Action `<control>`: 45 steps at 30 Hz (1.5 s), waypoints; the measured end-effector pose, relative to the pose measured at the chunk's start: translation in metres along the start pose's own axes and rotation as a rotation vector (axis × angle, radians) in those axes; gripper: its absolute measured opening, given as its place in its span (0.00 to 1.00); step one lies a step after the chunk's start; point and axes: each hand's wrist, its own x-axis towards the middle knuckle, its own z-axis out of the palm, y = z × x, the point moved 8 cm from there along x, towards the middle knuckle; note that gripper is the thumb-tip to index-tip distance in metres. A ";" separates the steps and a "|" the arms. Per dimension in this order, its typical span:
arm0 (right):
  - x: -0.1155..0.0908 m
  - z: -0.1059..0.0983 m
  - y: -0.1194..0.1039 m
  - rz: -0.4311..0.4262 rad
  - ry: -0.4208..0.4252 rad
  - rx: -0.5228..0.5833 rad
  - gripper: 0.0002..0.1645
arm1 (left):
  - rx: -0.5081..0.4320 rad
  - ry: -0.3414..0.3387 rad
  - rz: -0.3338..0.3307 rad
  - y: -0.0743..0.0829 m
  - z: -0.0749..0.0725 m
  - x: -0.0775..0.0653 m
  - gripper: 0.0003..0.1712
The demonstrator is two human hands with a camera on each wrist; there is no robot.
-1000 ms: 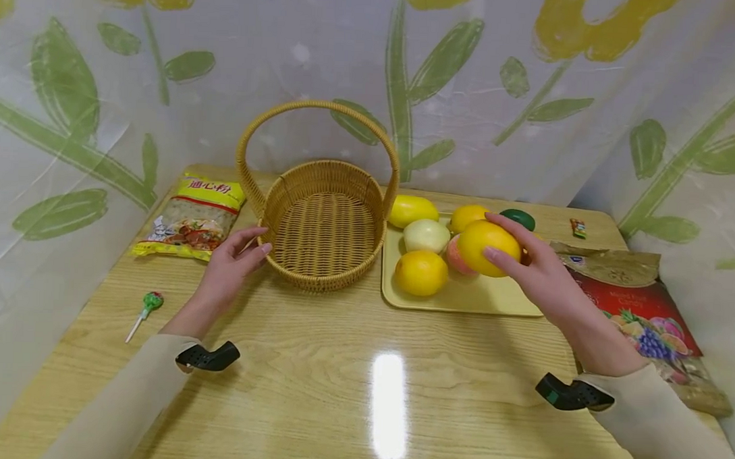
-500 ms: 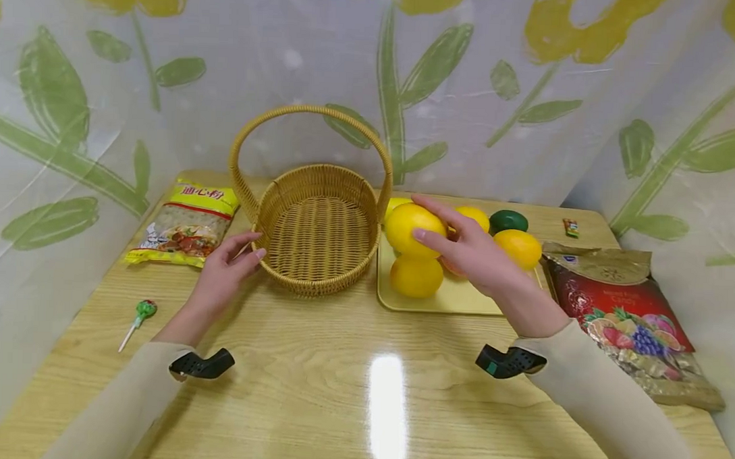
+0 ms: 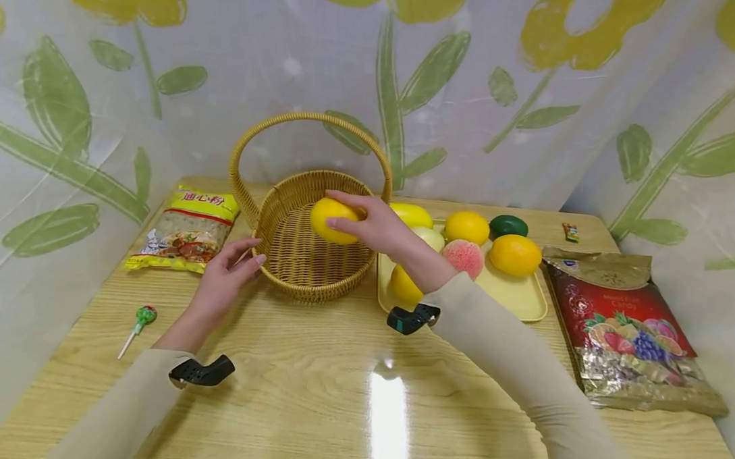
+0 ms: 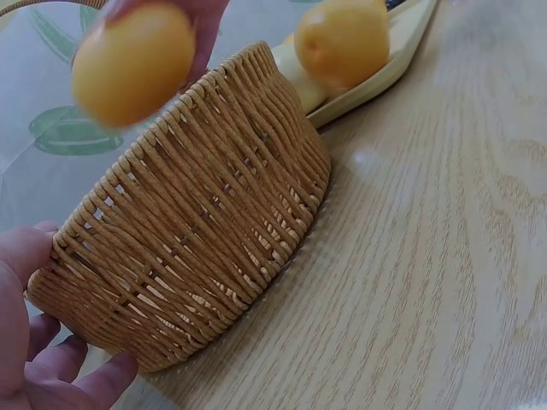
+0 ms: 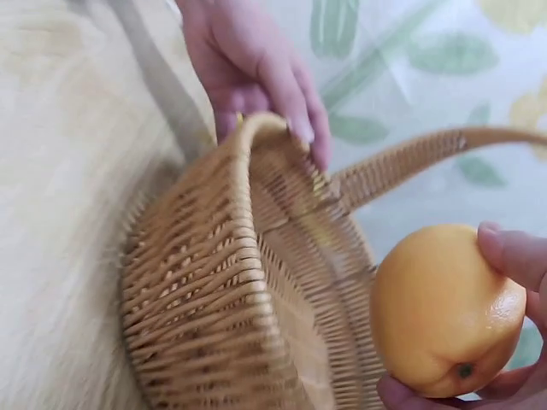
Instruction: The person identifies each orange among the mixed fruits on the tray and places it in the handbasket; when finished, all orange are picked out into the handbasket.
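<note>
A wicker basket [image 3: 317, 292] with a tall hoop handle stands on the table. At its left rim my left hand [image 3: 226, 278] holds the edge, the thumb at the rim and other fingers against the outer wall in the left wrist view. My right hand [image 3: 374, 223] grips an orange [image 3: 331, 221] between thumb and fingers, over the basket's opening. In the right wrist view the orange [image 5: 444, 312] shows its small stem mark and hangs apart from the wicker. The basket's inside holds nothing that I can see.
Right of the basket, a yellow tray [image 3: 523, 299] bears several fruits, among them a peach [image 3: 464, 258]. A candy bag [image 3: 631, 333] lies at the right, a small wrapped sweet [image 3: 571, 232] behind. Left lie a pasta packet [image 3: 188, 226] and a lollipop [image 3: 142, 319].
My right hand has carried the orange leftward from above the tray to over the basket. The peach and other fruits on the tray have come into view. My left hand stays at the rim.
</note>
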 end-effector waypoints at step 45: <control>0.096 0.026 0.058 0.265 0.266 0.075 0.32 | -0.044 -0.005 -0.007 0.001 0.000 -0.001 0.33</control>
